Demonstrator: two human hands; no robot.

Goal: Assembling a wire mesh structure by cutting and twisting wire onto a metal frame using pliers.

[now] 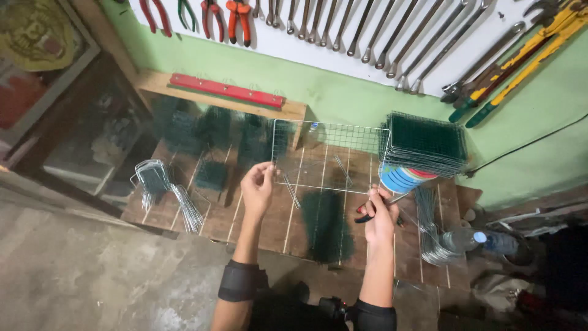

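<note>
The left hand (257,187) pinches the lower left edge of a wire mesh panel (327,154), held upright over the wooden surface (257,224). The right hand (378,216) is clamped on pliers (367,213) with red and black handles at the panel's 5 o'clock corner. A stack of green mesh panels (424,142) sits at 3 o'clock, bent wires (184,205) at 8 o'clock.

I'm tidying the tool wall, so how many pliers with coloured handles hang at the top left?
4, side by side on the white board: red pliers, green pliers, red pliers, orange pliers. The frame's top edge cuts them, so more may hang out of view.
</note>
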